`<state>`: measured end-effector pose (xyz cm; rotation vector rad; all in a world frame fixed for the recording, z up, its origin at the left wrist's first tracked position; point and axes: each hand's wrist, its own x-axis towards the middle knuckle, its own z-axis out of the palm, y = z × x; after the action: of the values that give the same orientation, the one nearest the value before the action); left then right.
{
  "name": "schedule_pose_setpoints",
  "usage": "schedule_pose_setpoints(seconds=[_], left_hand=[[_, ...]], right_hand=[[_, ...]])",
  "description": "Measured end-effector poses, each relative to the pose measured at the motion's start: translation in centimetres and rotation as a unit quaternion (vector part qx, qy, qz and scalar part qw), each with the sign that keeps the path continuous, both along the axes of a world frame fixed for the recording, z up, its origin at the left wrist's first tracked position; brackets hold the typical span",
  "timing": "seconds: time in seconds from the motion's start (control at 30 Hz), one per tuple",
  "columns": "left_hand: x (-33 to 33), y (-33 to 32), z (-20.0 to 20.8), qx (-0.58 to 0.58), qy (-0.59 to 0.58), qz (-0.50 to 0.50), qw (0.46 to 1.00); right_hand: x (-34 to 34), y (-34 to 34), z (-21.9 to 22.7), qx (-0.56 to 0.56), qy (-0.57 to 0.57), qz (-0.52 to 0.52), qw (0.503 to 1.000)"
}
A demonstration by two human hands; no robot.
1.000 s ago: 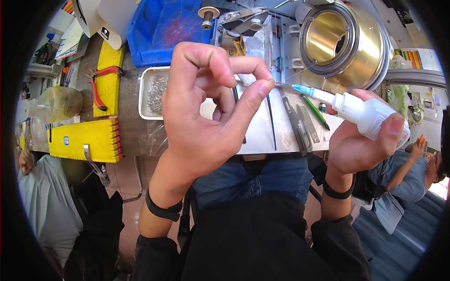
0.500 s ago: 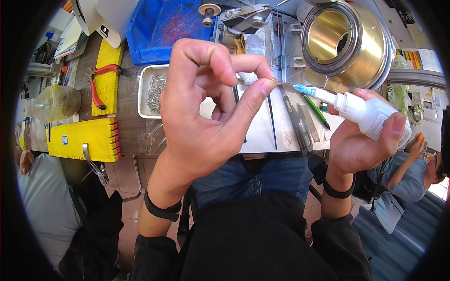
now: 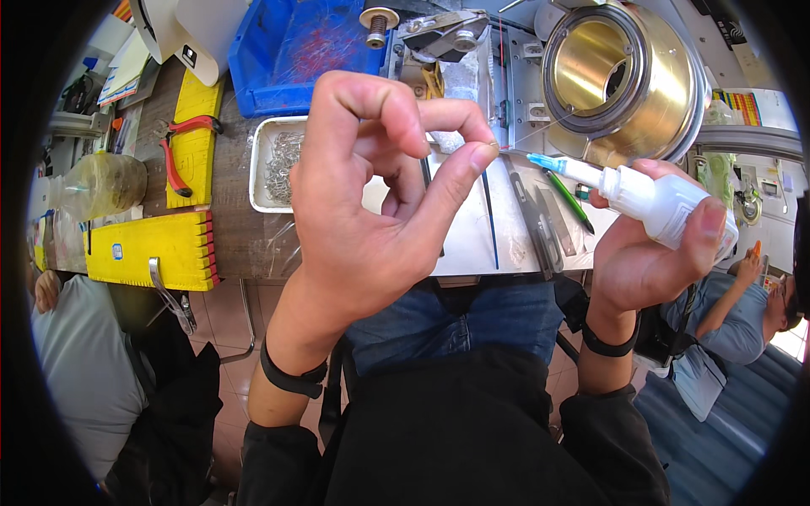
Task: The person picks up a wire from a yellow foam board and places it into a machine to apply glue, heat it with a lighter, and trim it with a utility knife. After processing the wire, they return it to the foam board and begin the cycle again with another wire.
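Observation:
My left hand (image 3: 371, 185) is raised above the bench with thumb and forefinger pinched together. A tiny thing glints at those fingertips, too small to name. My right hand (image 3: 645, 253) is closed round a white squeeze bottle (image 3: 662, 202), tilted so that its blue dispensing tip (image 3: 547, 164) points left. That tip is a short distance right of the pinched fingers, not touching them. Behind the bottle stands a large brass-coloured cylinder (image 3: 662, 105). A thin line runs between the cylinder and the area by my fingertips. Left of my left hand, a white tray (image 3: 256, 173) holds many small metal pieces.
A blue bin (image 3: 253, 76) stands at the back. Red-handled pliers (image 3: 173, 164) and yellow racks (image 3: 148, 253) lie at the left. A green pen (image 3: 571, 202) and flat metal tools (image 3: 530, 215) lie beneath my hands. Other people sit at both sides.
The bottle and its tip have shifted very slightly left. My left hand keeps its pinch almost unmoved.

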<state>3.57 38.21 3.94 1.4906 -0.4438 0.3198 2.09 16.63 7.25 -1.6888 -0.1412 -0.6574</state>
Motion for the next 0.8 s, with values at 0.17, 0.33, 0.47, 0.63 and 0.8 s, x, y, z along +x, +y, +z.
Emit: schedule_pose_setpoints(seconds=[0.17,0.33,0.47,0.63,0.8], left_hand=[[-0.04,0.01,-0.1,0.0,0.001,0.0,1.0],[-0.03,0.0,-0.04,-0.001,0.002,0.0,1.0],[0.0,-0.05,-0.08,0.002,0.003,0.003,1.0],[0.07,-0.01,-0.07,-0.001,0.003,-0.001,1.0],[0.05,-0.02,-0.06,-0.004,0.006,-0.001,1.0]], right_hand=[[0.04,0.07,0.11,-0.01,0.0,-0.012,1.0],[0.02,0.08,0.04,-0.001,0.001,-0.019,1.0],[-0.01,0.26,0.04,0.029,0.01,-0.021,0.999],[0.06,0.11,-0.01,0.015,0.007,-0.019,1.0],[-0.01,0.15,-0.02,0.031,0.013,-0.013,0.999]])
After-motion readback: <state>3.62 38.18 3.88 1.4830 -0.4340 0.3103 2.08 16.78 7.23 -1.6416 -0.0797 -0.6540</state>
